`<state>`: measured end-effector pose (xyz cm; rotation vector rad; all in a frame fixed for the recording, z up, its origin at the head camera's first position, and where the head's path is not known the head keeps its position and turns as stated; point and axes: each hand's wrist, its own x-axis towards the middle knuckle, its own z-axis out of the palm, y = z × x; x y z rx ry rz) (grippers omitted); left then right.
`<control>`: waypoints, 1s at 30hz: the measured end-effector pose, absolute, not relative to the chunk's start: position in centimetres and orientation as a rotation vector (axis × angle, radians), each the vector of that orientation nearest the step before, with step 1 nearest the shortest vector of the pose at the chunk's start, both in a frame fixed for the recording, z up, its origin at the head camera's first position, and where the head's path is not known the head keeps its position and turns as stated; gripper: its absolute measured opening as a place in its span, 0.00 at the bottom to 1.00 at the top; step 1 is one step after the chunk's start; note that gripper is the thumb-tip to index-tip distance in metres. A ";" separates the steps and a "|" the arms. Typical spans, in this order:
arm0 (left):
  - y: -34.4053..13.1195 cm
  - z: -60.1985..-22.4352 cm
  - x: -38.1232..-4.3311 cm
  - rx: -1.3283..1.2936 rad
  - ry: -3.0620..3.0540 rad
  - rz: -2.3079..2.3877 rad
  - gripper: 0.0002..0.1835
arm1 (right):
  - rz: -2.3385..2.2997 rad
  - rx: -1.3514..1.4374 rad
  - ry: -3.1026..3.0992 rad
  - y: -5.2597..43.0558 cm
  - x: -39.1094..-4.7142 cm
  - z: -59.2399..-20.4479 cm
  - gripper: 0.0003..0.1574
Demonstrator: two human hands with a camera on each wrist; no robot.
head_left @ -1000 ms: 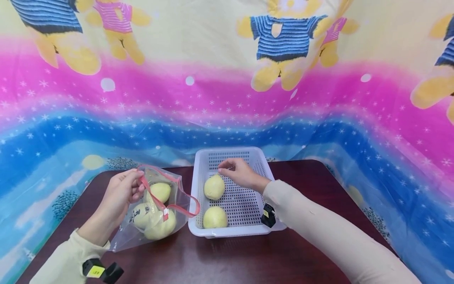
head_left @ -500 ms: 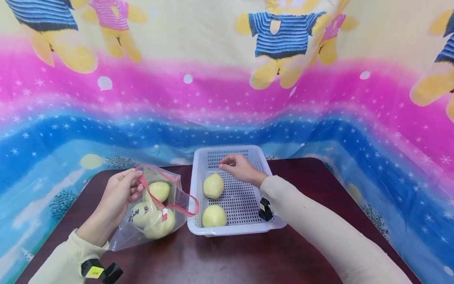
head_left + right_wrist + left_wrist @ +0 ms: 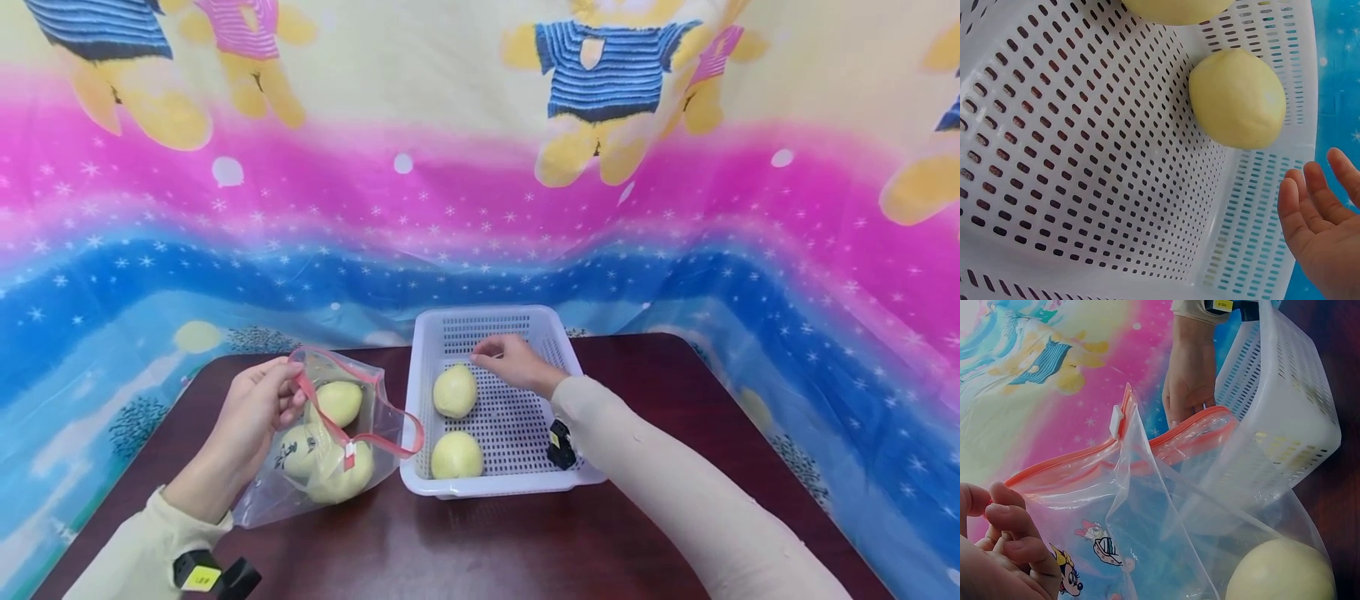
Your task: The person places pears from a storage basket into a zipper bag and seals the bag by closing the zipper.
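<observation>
With thumb and fingers, my left hand (image 3: 258, 408) pinches the red zip edge of a clear slider bag (image 3: 1166, 519). The bag's mouth gapes, and several pale yellow round fruits (image 3: 339, 404) lie inside it. To its right a white perforated plastic basket (image 3: 498, 486) holds two more such fruits, a far one (image 3: 455, 392) and a near one (image 3: 457, 455), along its left side. Above the far part of the basket hovers my right hand (image 3: 513, 364), fingers loosely bent and holding nothing. In the right wrist view its fingertips are apart from the far fruit (image 3: 1238, 100).
Bag and basket stand side by side on a dark red-brown table (image 3: 480, 550). A patterned cloth (image 3: 465, 208) with bears and snowflakes hangs behind the table and along both sides. Each sleeve carries a small black device at the wrist.
Both hands keep nearly the same places. The head view has shifted slightly; the bag, basket and fruits show no clear movement of their own.
</observation>
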<state>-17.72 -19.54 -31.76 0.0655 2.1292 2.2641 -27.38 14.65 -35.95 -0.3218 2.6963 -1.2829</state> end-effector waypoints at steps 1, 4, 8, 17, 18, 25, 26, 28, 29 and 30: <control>-19.5 -31.8 -17.7 0.065 2.125 2.266 0.18 | -1.279 -0.314 2.693 14.7 -27.4 -36.0 0.20; -19.4 -31.8 -17.6 0.062 2.121 2.267 0.18 | -1.280 -0.307 2.674 14.6 -27.5 -36.1 0.20; -19.3 -31.8 -17.5 0.059 2.114 2.278 0.18 | -1.289 -0.324 2.661 14.3 -27.7 -36.0 0.22; -19.5 -31.8 -17.4 0.065 2.117 2.279 0.18 | -1.283 -0.319 2.660 14.0 -28.4 -36.2 0.24; -19.5 -31.8 -17.4 0.066 2.117 2.279 0.17 | -1.279 -0.314 2.661 14.0 -28.4 -36.3 0.25; -19.6 -31.8 -17.4 0.061 2.124 2.274 0.18 | -1.264 -0.268 2.651 13.9 -28.8 -36.7 0.30; -19.6 -31.8 -17.3 0.061 2.126 2.273 0.18 | -1.261 -0.254 2.645 13.9 -28.8 -36.7 0.31; -19.6 -31.8 -17.3 0.061 2.126 2.274 0.18 | -1.239 -0.235 2.632 13.9 -28.9 -36.7 0.32; -19.6 -31.8 -17.3 0.061 2.124 2.275 0.18 | -1.224 -0.230 2.624 14.0 -28.9 -36.8 0.32; -19.6 -31.8 -17.3 0.062 2.123 2.276 0.18 | -1.203 -0.230 2.617 13.9 -28.9 -36.8 0.34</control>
